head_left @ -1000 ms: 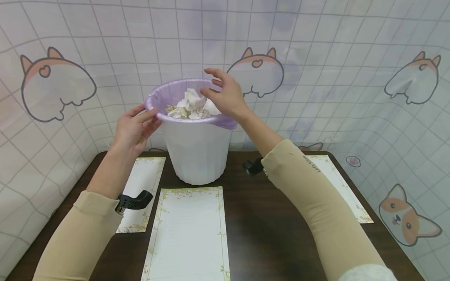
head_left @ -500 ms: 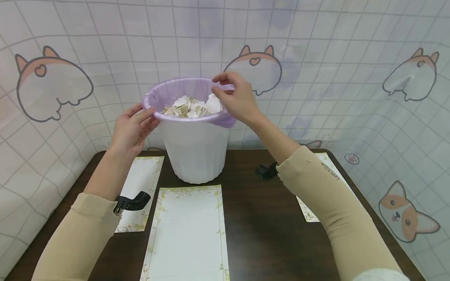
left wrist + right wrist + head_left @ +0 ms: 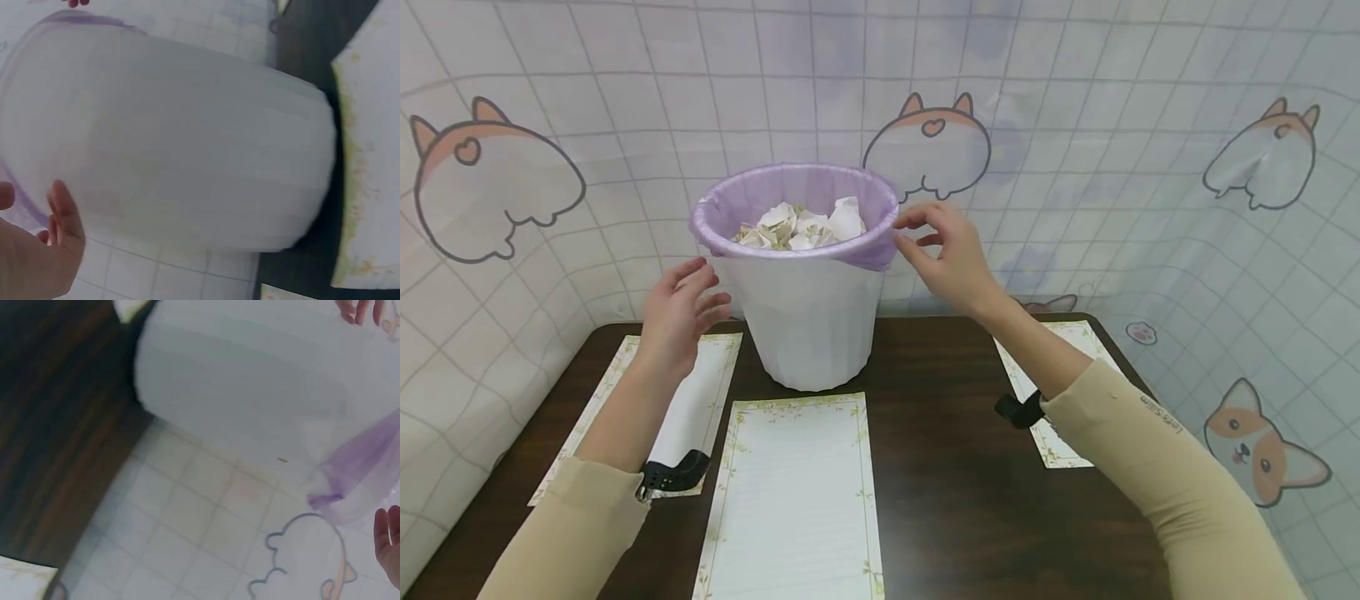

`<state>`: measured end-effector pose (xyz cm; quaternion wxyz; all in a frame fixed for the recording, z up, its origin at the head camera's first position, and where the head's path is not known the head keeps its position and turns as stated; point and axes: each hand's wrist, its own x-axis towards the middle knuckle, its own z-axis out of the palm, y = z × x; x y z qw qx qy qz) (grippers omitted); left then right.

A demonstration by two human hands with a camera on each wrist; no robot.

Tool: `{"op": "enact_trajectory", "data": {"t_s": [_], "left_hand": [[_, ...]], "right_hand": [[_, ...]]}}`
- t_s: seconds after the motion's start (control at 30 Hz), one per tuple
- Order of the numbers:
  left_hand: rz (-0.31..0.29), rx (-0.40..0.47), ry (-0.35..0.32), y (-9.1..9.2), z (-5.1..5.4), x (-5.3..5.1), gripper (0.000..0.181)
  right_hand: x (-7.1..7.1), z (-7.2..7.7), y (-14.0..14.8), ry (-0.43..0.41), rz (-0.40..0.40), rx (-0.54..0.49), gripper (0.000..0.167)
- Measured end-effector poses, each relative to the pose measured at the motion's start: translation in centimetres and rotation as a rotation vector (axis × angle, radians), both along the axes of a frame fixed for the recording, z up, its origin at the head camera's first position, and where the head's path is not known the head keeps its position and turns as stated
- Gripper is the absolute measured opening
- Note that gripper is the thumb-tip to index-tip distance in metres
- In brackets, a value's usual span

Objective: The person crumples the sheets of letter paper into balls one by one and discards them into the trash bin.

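A white waste bin [image 3: 805,321] stands upright at the back of the table. Its purple bin liner [image 3: 756,192] is folded over the rim, and crumpled white paper [image 3: 778,225] lies inside. Just left of the bin, below the rim, my left hand [image 3: 673,321] hovers with parted fingers and holds nothing. Beside the right rim, my right hand [image 3: 951,258] has its fingers bent loosely near the hanging flap of liner. In the right wrist view, a small gap shows between the right hand [image 3: 389,547] and the purple liner [image 3: 359,462], with nothing held.
Three sheets of floral-bordered paper lie on the dark table [image 3: 955,500]: a left sheet [image 3: 696,408] partly under my forearm, a middle sheet [image 3: 797,500] before the bin, and a right sheet [image 3: 1078,337] behind my right forearm. A gridded cloth [image 3: 1075,100] surrounds the table.
My right hand has moved from above the crumpled paper out to the right, past the rim. My left hand has let go of the rim and dropped slightly. The paper inside sits lower.
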<state>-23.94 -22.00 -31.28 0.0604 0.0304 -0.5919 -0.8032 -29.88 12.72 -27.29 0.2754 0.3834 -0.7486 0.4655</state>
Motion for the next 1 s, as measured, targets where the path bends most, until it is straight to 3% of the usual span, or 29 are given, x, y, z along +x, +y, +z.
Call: {"op": "enact_trajectory", "data": {"t_s": [0.1, 0.23, 0.47, 0.57, 0.7, 0.87, 1.0], "left_hand": [[-0.034, -0.273, -0.028, -0.1, -2.0, 0.7, 0.07], [-0.123, -0.656, -0.061, -0.3, -4.8, 2.1, 0.071], [-0.337, -1.113, -0.017, 0.6, -8.0, 4.8, 0.068], [-0.384, -1.237, 0.023, 1.3, -9.1, 6.2, 0.067], [-0.41, -1.333, 0.067, 2.1, -10.5, 7.7, 0.062], [-0.406, -1.472, 0.066, 3.0, -12.0, 9.1, 0.062], [-0.438, -1.537, 0.063, 3.5, -13.0, 9.8, 0.067]], "right_hand": [[0.6, -1.5, 0.7, 0.019, 0.009, 0.05, 0.014], [1.6, -3.7, 1.4, 0.025, 0.038, 0.115, 0.013], [2.7, -7.8, 2.0, 0.007, 0.103, 0.17, 0.012], [3.3, -9.5, 2.1, -0.02, 0.134, 0.21, 0.014], [3.8, -11.3, 1.8, -0.063, 0.183, 0.273, 0.015], [4.3, -12.7, 1.5, -0.152, 0.244, 0.374, 0.015], [4.6, -13.5, 1.3, -0.23, 0.274, 0.458, 0.014]]}}
